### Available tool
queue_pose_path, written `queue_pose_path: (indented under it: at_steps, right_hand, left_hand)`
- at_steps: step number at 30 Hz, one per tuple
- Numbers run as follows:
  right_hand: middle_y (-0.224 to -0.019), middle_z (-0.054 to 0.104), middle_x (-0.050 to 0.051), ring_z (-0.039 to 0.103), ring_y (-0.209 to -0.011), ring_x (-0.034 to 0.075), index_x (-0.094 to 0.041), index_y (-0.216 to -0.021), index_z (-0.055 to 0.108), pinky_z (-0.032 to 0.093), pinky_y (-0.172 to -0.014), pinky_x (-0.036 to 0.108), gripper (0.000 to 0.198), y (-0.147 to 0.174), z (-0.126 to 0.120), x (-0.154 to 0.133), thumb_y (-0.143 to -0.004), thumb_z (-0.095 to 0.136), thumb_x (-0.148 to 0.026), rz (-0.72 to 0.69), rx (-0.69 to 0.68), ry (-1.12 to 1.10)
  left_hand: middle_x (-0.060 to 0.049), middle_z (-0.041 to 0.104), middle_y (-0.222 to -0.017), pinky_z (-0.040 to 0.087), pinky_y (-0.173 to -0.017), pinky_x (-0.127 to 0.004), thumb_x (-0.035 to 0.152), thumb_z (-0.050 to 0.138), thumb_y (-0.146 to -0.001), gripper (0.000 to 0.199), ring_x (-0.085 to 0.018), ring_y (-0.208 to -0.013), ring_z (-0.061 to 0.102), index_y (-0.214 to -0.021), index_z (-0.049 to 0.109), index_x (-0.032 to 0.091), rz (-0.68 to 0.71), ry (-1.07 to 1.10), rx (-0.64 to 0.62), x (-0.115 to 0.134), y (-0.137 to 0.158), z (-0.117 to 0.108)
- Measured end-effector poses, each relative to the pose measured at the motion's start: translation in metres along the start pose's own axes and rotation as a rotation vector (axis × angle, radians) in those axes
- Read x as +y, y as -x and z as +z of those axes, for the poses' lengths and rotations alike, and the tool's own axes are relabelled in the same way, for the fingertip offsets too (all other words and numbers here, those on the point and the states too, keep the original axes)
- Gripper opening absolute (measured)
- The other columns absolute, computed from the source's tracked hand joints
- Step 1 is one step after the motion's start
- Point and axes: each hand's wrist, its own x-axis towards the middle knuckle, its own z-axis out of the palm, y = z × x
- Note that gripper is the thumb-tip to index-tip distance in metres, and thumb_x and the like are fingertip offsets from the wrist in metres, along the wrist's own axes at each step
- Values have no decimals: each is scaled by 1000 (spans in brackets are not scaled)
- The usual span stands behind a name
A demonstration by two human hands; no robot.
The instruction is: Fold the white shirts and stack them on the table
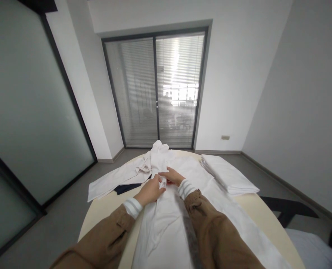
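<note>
A white shirt (166, 213) lies spread on the table, its bunched collar end (158, 147) at the far edge and a sleeve (112, 181) stretched out to the left. My left hand (151, 190) pinches a fold of the shirt's front between thumb and fingers. Close beside it on the right, my right hand (173, 176) reaches in to the same fold, fingers bent and touching the cloth. The fingertips partly cover the pinched spot, so small details there are hidden.
The shirt rests on a cream round table (98, 216). A folded white cloth (230, 175) lies at the right, and a dark cloth (128, 188) shows under the sleeve. Beyond the table stands a glass door with blinds (154, 93). A dark object (287, 207) is on the floor at right.
</note>
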Motion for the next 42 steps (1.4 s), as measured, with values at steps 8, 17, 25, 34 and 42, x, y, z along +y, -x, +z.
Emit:
queue_pose_path:
  at_steps: [8, 17, 25, 34, 42]
  right_hand:
    - [-71, 63, -2, 56, -59, 12, -10, -146, 42, 46, -58, 24, 97, -6, -12, 24, -59, 84, -11, 55, 89, 39]
    - [-136, 55, 17, 64, -82, 16, -18, -142, 49, 52, -66, 27, 96, 10, -27, 28, -54, 85, -13, -18, 36, 189]
    - [-108, 65, 7, 55, -55, 7, -17, -130, 53, 46, -57, 25, 64, 37, -40, 32, -71, 79, -23, -36, -12, 307]
    - [-65, 50, -8, 47, -57, 10, -16, -118, 59, 39, -58, 23, 39, 57, -38, 55, -82, 66, -32, -232, -40, 172]
    - [-66, 49, -8, 45, -55, 9, -17, -114, 61, 38, -56, 23, 38, 63, -39, 53, -81, 67, -36, -229, -70, 104]
  left_hand:
    - [5, 59, -61, 42, -57, -26, 27, 54, -89, 16, -16, -50, 58, -102, 47, 20, 35, 239, -99, -4, -8, 31]
    - [-6, 59, -124, 48, -92, -32, 5, 48, -80, 40, -19, -101, 62, -103, 73, 24, 529, 67, -100, -19, 13, 48]
    - [-4, 62, -123, 46, -96, -35, 4, 54, -74, 25, -24, -117, 52, -89, 62, 22, 659, -35, -174, -15, 24, 37]
    - [-3, 65, -99, 43, -97, -35, 5, 50, -80, 25, -21, -106, 53, -94, 63, 22, 679, 46, -65, -8, 27, 39]
    - [-4, 63, -86, 38, -104, -41, 11, 59, -65, 17, -27, -110, 51, -77, 59, 22, 811, -48, -238, 8, 44, 43]
